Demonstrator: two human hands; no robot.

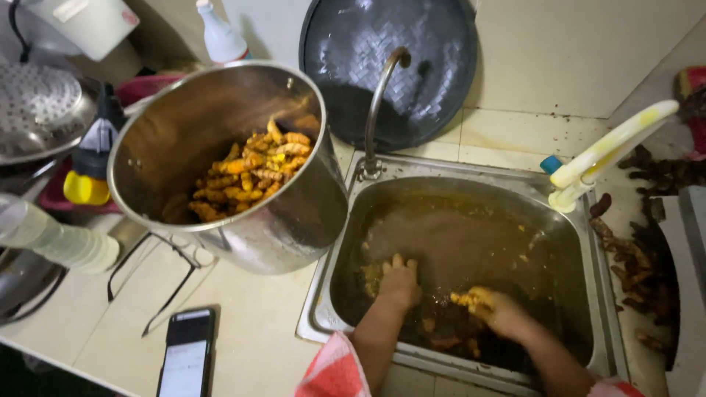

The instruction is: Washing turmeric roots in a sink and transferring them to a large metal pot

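1. Nearest, at six o'clock, the left hand (pixel 399 283) lies flat, palm down and fingers spread, pressed onto orange-yellow knobbly root pieces in the sink (pixel 373 278) under the murky brown water (pixel 456 239) — nothing is gripped. The water hides whatever lies on the bottom, so a sharp edge or grit could catch the palm
2. Just to its right, at about five o'clock, the right hand (pixel 494 309) is curled around a clump of the same yellow roots (pixel 471 298). Wet roots look slippery; one could squirt out of the grasp and splash stained water
3. The red-and-white checked sleeve (pixel 334 371) hangs at the near rim of the rectangular stainless steel sink (pixel 316 309) and could dip in and take the dye
4. At seven o'clock the black smartphone with its lit screen (pixel 187 353) lies on the pale tiled counter (pixel 257 323), near the sink — drips or splashes could reach it
5. At ten o'clock the large round steel pot (pixel 294 220) leans tilted on a thin wire stand (pixel 173 261), its load of cleaned orange roots (pixel 254 169) towards the raised side. A knock from an elbow could tip it
6. At three o'clock dark brown root scraps (pixel 632 265) litter the counter and could slide back into the water
7. Farthest, at twelve o'clock, the curved metal tap (pixel 379 95) stands before a round dark lid (pixel 390 66), leaning on the wall, which could slip down
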